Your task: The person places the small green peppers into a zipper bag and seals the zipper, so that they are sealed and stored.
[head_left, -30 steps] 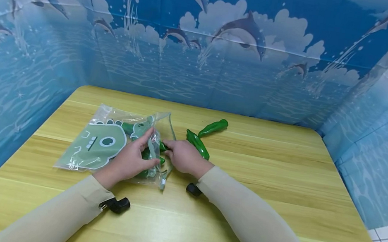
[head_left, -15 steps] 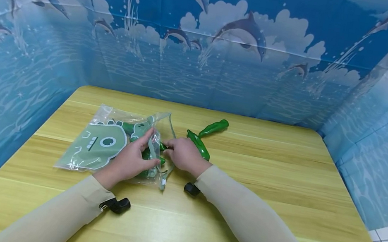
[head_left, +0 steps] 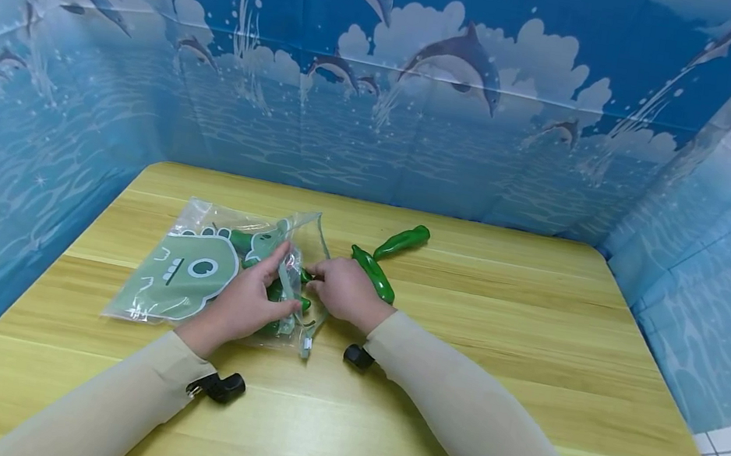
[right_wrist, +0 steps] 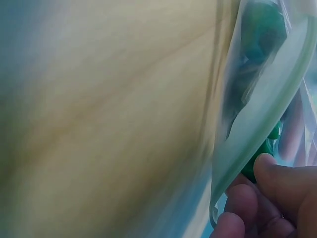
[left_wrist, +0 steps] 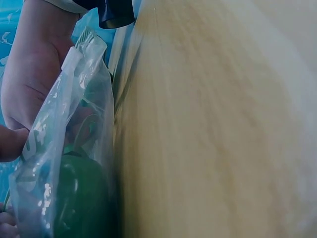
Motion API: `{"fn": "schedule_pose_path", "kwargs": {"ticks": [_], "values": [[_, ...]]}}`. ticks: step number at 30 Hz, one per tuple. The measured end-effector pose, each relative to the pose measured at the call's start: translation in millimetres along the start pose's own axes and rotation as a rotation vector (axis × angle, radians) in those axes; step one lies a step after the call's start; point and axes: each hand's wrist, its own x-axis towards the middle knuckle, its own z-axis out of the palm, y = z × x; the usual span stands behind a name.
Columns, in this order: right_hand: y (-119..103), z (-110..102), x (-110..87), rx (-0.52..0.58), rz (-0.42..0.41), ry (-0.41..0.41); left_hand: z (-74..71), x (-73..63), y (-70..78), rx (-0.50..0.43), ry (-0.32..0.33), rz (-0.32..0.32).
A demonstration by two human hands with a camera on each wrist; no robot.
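Observation:
A clear zip bag [head_left: 178, 271] with green cartoon monsters printed on it lies on the left of the table, its mouth facing right. My left hand [head_left: 241, 300] grips the bag by its mouth, thumb and fingers spread along the edge. Glossy green peppers show inside it, one plainly as a rounded green pepper [left_wrist: 81, 198] in the left wrist view. At the opening, my right hand [head_left: 349, 289] pinches a green pepper [right_wrist: 262, 153] between thumb and fingers; most of that pepper is hidden by plastic and fingers.
Two long green peppers lie right of the bag: a near pepper [head_left: 374, 273] beside my right hand and a farther pepper [head_left: 402, 241]. The wooden table [head_left: 532, 347] meets a blue dolphin-print curtain [head_left: 392, 145] at its back and sides.
My right wrist and forearm have shifted slightly to the left, while the right fingers stay at the bag's mouth. The left hand, bag and loose peppers look unmoved.

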Motion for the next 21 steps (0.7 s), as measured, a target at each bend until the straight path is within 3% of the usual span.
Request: {"fn": "schedule_pose_path", "kwargs": {"ticks": [21], "values": [[-4.4, 2.7, 2.4, -0.024, -0.009, 0.015, 0.4, 0.1, -0.8, 0.0, 0.003, 0.005]]}}
